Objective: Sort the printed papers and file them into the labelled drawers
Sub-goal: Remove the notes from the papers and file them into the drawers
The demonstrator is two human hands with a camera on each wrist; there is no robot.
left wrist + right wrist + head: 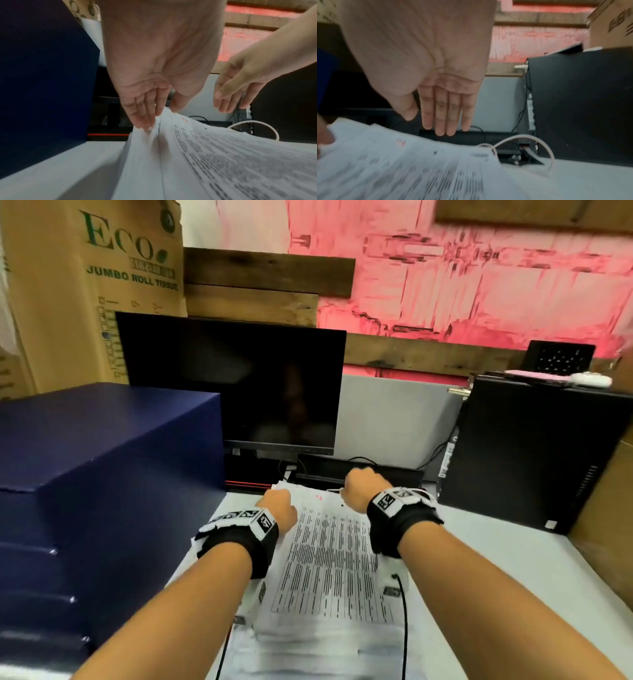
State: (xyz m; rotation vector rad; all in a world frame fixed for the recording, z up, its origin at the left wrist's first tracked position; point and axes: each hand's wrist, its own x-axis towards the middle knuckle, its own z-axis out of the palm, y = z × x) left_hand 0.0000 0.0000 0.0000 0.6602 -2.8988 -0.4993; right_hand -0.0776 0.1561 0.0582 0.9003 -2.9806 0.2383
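Note:
A stack of printed papers [329, 559] with dense table rows lies on the white desk [496, 570]. My left hand [275, 501] is at the stack's far left corner. In the left wrist view, the left hand [160, 116] pinches that corner between thumb and fingers, and the papers [223, 155] curve upward there. My right hand [363, 487] hovers over the far right edge of the papers [393, 169]; in its wrist view the right hand [426, 119] has straight fingers and holds nothing. The dark blue drawer unit [102, 474] stands to the left; its labels are not visible.
Behind the papers are a dark monitor [233, 385] and a low black device [359, 470]. A black PC tower [534, 453] stands at the right, with a white cable [522, 142] looping beside it. A large cardboard box [92, 285] rises at the back left.

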